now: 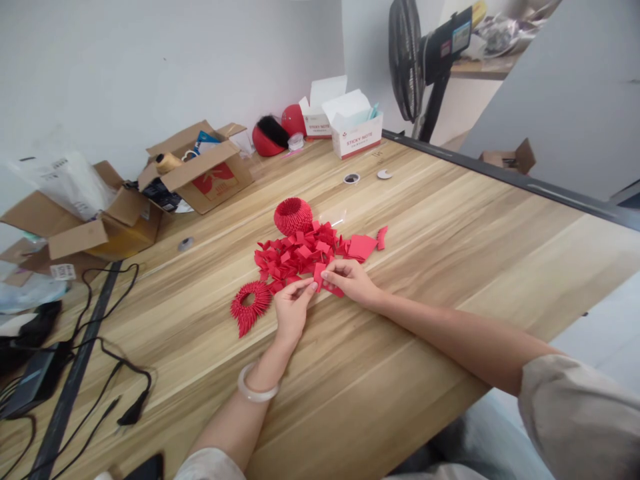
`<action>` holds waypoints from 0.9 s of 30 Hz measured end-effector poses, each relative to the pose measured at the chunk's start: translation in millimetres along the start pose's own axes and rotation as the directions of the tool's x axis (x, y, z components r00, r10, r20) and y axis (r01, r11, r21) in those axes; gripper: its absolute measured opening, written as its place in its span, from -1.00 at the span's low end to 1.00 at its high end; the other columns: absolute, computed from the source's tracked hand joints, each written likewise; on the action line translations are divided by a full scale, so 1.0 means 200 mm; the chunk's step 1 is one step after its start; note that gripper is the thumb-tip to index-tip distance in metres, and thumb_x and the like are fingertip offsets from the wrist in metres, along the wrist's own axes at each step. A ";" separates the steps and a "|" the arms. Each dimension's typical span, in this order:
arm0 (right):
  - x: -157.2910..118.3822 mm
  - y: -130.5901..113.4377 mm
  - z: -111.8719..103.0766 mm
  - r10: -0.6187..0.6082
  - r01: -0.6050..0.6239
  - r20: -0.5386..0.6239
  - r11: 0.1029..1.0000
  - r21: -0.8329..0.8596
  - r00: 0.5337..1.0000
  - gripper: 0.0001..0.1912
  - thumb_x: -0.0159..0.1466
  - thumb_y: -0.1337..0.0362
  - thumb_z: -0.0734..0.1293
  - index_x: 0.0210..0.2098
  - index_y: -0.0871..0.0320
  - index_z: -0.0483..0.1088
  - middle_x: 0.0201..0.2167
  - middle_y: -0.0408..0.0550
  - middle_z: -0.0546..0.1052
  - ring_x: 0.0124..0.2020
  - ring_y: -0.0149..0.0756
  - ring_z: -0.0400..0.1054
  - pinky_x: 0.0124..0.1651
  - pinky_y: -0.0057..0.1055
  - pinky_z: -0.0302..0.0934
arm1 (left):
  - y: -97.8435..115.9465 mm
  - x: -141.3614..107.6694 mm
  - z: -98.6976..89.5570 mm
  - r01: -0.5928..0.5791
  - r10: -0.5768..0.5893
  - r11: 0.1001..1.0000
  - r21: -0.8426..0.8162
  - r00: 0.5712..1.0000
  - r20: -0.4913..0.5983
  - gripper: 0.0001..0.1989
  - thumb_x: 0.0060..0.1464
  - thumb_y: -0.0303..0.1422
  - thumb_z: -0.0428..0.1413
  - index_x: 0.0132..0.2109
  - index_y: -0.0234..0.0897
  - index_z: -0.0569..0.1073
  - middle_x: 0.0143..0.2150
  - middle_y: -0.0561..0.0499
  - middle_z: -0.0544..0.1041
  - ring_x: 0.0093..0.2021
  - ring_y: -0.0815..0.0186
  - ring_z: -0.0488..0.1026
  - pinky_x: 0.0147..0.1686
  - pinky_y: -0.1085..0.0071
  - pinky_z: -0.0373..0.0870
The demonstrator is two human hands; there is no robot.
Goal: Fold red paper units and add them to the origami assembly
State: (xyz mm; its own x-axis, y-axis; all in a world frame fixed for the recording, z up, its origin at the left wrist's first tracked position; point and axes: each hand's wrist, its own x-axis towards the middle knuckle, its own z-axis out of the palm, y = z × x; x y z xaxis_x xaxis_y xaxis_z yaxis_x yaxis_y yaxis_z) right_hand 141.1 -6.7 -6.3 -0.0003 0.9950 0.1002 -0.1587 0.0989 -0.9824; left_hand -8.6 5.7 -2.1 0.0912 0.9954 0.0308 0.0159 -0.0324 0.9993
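Between my two hands is a small piece of red paper [319, 275], pinched at its lower left by my left hand [294, 303] and at its right side by my right hand [354, 281]. Just beyond my fingers lies a heap of folded red paper pieces [300, 253]. Flat red paper sheets [362, 247] rest at the heap's right end. A round red folded-paper bowl shape [293, 216] stands behind the heap. Left of my left hand lies a red folded-paper ring with a pointed end [260, 303].
Cardboard boxes [210, 177] and white sticky note boxes [357, 133] stand along the wall. A roll of tape [351, 179] lies on the wooden table [450, 267]. Black cables with a plug [133, 410] run across the left side. A black fan [406, 60] stands beyond the far edge.
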 end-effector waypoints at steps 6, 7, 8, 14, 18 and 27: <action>0.00 0.03 0.00 -0.038 0.052 0.122 0.992 -0.112 0.992 -0.71 0.11 0.14 0.32 -0.57 0.23 0.29 -0.66 -0.20 0.33 -0.61 -0.52 0.15 -0.52 -0.55 0.07 | 0.01 0.00 0.01 -0.030 0.030 0.999 -0.024 0.999 -0.033 -0.79 -0.22 -0.35 0.28 -0.35 -0.34 0.56 -0.42 -0.02 0.57 -0.41 0.39 0.46 -0.32 0.46 0.40; 0.00 0.03 0.00 -0.053 0.070 0.128 0.989 -0.134 0.990 -0.72 0.12 0.16 0.31 -0.58 0.22 0.28 -0.66 -0.20 0.32 -0.61 -0.52 0.14 -0.52 -0.55 0.05 | 0.01 0.00 0.01 -0.027 0.027 0.999 -0.022 0.999 -0.017 -0.81 -0.21 -0.35 0.28 -0.36 -0.34 0.55 -0.43 -0.01 0.57 -0.42 0.41 0.45 -0.33 0.48 0.39; 0.00 0.03 0.00 -0.066 0.087 0.134 0.985 -0.152 0.989 -0.73 0.12 0.17 0.30 -0.58 0.22 0.26 -0.65 -0.20 0.32 -0.61 -0.52 0.14 -0.52 -0.55 0.04 | 0.01 0.00 0.01 -0.025 0.025 0.999 -0.024 1.000 0.003 -0.81 -0.19 -0.34 0.27 -0.37 -0.35 0.54 -0.43 -0.01 0.56 -0.42 0.42 0.44 -0.34 0.49 0.39; -0.03 0.01 0.01 -0.101 0.179 0.255 0.936 -0.304 0.962 -0.82 0.12 0.29 0.25 -0.58 0.22 0.26 -0.64 -0.20 0.30 -0.57 -0.50 0.12 -0.48 -0.54 0.04 | 0.03 -0.02 0.02 -0.017 0.026 0.994 -0.105 0.996 0.086 -0.63 -0.20 -0.34 0.29 -0.18 -0.31 0.43 -0.39 0.03 0.52 -0.39 0.43 0.45 -0.35 0.52 0.38; -0.03 0.01 0.01 -0.138 0.176 0.130 0.917 -0.359 0.982 -0.90 0.13 0.33 0.25 -0.49 0.21 0.31 -0.57 -0.17 0.36 -0.53 -0.48 0.18 -0.44 -0.53 0.09 | 0.02 -0.01 0.01 -0.081 0.082 0.994 -0.070 0.997 0.008 -0.63 -0.15 -0.33 0.26 -0.14 -0.31 0.42 -0.40 0.05 0.47 -0.38 0.45 0.42 -0.30 0.52 0.38; -0.03 0.03 0.01 -0.313 0.298 -0.003 0.907 -0.299 0.950 -0.86 0.19 0.24 0.28 -0.45 0.18 0.37 -0.40 -0.02 0.51 -0.34 -0.34 0.38 -0.19 -0.36 0.27 | 0.02 -0.01 0.00 -0.047 0.033 0.983 0.179 0.996 0.078 -0.87 -0.13 -0.35 0.19 -0.39 -0.34 0.53 -0.46 0.01 0.53 -0.48 0.41 0.37 -0.42 0.51 0.29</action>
State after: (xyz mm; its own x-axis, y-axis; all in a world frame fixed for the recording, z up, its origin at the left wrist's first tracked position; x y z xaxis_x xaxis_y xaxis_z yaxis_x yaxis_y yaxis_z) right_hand 137.9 -12.6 -11.8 0.0526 0.9140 0.4023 0.1512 0.3909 -0.9079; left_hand -8.7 2.6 2.6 0.1688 0.9837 0.0625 0.1892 -0.0946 0.9774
